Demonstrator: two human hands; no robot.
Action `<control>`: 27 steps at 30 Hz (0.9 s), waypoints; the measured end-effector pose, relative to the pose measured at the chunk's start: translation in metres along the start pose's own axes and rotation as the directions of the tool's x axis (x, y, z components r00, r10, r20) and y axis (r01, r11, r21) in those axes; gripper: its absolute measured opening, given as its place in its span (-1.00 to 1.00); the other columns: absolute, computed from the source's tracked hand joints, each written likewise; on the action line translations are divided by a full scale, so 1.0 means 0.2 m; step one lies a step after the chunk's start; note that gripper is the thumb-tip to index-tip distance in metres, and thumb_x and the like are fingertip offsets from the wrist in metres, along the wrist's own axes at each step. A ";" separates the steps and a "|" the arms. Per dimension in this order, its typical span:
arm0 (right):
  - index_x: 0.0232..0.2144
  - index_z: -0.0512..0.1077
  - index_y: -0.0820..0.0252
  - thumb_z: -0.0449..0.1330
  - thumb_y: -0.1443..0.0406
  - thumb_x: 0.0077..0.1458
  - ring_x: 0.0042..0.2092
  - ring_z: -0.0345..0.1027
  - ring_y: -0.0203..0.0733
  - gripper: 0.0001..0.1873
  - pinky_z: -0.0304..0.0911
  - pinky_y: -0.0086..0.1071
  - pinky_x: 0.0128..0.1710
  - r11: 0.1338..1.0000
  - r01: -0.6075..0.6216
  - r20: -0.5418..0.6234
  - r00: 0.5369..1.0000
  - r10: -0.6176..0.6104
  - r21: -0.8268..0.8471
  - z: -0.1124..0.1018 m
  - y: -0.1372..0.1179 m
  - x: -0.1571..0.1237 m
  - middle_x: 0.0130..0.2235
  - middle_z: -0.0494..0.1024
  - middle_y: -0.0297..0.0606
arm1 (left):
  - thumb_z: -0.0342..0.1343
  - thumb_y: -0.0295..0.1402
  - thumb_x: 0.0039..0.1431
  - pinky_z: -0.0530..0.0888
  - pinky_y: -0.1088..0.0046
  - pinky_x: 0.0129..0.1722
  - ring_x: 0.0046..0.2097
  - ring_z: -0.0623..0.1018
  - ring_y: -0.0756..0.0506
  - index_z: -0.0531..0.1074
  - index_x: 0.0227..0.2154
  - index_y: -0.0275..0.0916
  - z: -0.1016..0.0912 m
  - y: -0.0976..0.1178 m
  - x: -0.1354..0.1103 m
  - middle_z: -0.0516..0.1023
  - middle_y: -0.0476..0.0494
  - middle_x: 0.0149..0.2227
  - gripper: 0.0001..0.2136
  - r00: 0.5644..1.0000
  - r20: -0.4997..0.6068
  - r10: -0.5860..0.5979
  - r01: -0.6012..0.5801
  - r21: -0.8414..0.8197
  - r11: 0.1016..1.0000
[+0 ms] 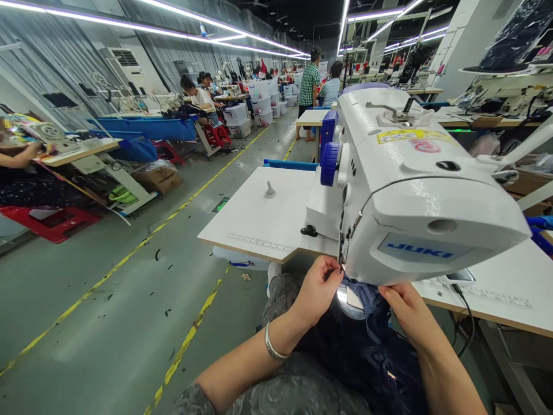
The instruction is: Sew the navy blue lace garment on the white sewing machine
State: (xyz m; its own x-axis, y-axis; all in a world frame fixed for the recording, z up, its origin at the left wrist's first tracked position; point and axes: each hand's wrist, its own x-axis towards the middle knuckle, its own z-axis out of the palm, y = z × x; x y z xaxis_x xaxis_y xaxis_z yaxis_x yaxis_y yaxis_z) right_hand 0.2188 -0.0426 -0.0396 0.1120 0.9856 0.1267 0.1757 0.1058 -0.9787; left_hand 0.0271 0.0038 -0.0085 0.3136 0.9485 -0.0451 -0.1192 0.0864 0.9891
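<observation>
A white sewing machine (406, 190) with a blue handwheel fills the right middle of the head view. Dark navy fabric (367, 351) hangs from under its head and spreads over my lap. At the left of the needle area, my left hand (317, 288) pinches a bit of the dark fabric between thumb and fingers; a silver bangle circles that wrist. On the other side, my right hand (406, 308) is closed on the fabric's edge just below the machine head. Between my hands a round shiny metal plate (349, 302) shows beneath the cloth. The needle itself is hidden.
The white table (254, 213) bears a printed ruler and a small grey object (269, 190). A phone-like device (460, 278) with a black cable lies at right. Other people sit at machines on the left; a person in a checked shirt (310, 83) stands in the aisle.
</observation>
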 end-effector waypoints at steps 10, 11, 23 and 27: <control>-0.33 0.48 0.11 0.13 0.20 0.17 -0.31 0.42 -0.11 -0.84 0.39 -0.21 -0.10 0.999 0.023 -0.025 0.999 -0.024 -0.048 -0.01 0.02 0.00 -0.42 0.53 -0.29 | 0.14 -0.23 0.17 0.39 0.19 0.07 -0.18 0.44 -0.09 0.30 -0.32 -0.22 0.01 0.00 0.00 0.42 -0.12 -0.28 -0.81 1.000 -0.013 0.005 -0.005 -0.011 1.000; -0.32 0.48 0.12 0.14 0.19 0.17 -0.30 0.43 -0.10 -0.83 0.39 -0.21 -0.10 0.999 0.012 -0.023 1.000 -0.013 -0.041 -0.01 0.03 -0.01 -0.39 0.55 -0.27 | 0.14 -0.24 0.17 0.39 0.19 0.07 -0.18 0.44 -0.09 0.30 -0.31 -0.22 0.01 0.00 -0.01 0.42 -0.12 -0.28 -0.81 1.000 -0.011 0.004 -0.004 -0.014 1.000; -0.11 0.45 0.13 0.19 0.09 0.16 -0.10 0.44 -0.05 -0.68 0.33 -0.24 -0.02 0.999 -0.026 -0.048 0.998 0.027 0.024 0.00 0.10 -0.02 -0.19 0.58 -0.16 | 0.13 -0.30 0.17 0.39 0.28 -0.03 -0.18 0.44 -0.09 0.35 -0.28 -0.28 -0.02 0.01 -0.01 0.42 -0.10 -0.30 -0.84 0.999 -0.012 -0.047 0.047 -0.037 0.998; -0.06 0.41 0.11 0.17 0.05 0.18 -0.02 0.40 -0.05 -0.63 0.28 -0.25 0.03 0.995 -0.096 -0.013 0.995 0.096 0.037 0.00 0.08 -0.02 -0.10 0.56 -0.15 | 0.11 -0.35 0.18 0.37 0.39 -0.11 -0.20 0.43 -0.05 0.37 -0.27 -0.29 -0.03 0.01 -0.01 0.43 -0.07 -0.30 -0.88 0.998 -0.009 -0.059 0.059 -0.017 0.998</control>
State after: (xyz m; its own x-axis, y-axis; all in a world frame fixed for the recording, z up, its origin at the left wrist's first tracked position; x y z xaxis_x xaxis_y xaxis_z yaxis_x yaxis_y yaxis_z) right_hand 0.2215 -0.0457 -0.0562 0.1407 0.9895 0.0338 0.1280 0.0157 -0.9917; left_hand 0.0208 0.0039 -0.0067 0.3114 0.9445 -0.1044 -0.1170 0.1472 0.9822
